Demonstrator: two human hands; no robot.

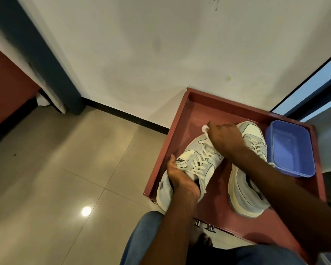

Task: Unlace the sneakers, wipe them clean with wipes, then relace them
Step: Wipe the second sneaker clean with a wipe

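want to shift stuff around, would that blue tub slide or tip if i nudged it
The blue tub would probably slide rather than tip: it looks low, wide and flat-bottomed. It seems to be thin plastic and holds nothing visible, so likely light. The red tray surface looks glossy, so little grip.

Left hand (180, 177): forearm bare, reaching forward from lower centre; fingers curled into the opening of a sneaker (191, 169), thumb lying along its outer side, gripping it.

Right hand (225, 137): forearm bare, crossing in from the lower right on a diagonal; back of hand turned up, fingers bunched and pinching a small white wipe (205, 128) at the fingertips, pressed at that sneaker's toe end.
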